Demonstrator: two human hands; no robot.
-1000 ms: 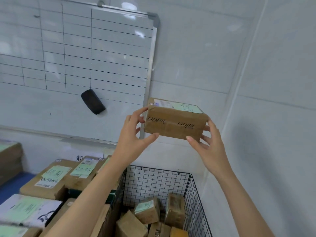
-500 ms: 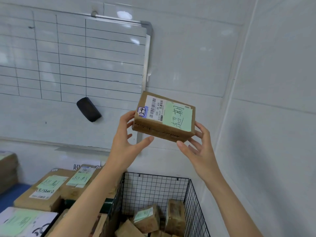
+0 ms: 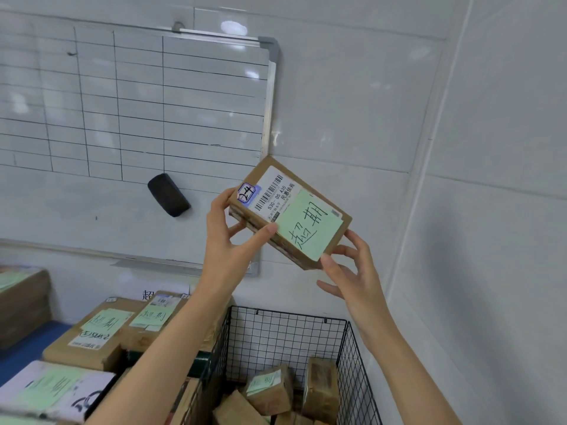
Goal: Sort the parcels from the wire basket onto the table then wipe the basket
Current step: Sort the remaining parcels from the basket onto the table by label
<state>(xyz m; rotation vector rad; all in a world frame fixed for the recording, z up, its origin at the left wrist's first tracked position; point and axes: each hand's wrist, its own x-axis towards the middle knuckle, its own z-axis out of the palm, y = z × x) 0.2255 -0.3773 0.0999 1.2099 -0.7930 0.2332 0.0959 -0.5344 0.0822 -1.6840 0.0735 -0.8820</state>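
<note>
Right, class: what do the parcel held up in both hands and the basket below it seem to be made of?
Parcel: brown cardboard, matt, judging by its dull faces and sharp folded edges; paper labels on top. Wire basket: thin metal rods, likely coated black, judging by the rigid open grid.

wire basket [image 3: 288, 315] open-topped, stacked parcels [image 3: 92, 342] alongside

Counts: 2 hands, left hand [image 3: 228, 250] and right hand [image 3: 352, 274]. 1 held parcel [image 3: 294, 210]. 1 basket [image 3: 276, 332]. Basket parcels: at least 3 showed, one noted [image 3: 270, 386], one upright [image 3: 320, 383], one plain [image 3: 236, 409]; others were cut off. Side parcels: 4, far-left [image 3: 21, 302], two noted [image 3: 89, 332] [image 3: 153, 317], one white [image 3: 46, 391]. 1 whiteboard [image 3: 138, 102], 1 eraser [image 3: 168, 194].
</note>
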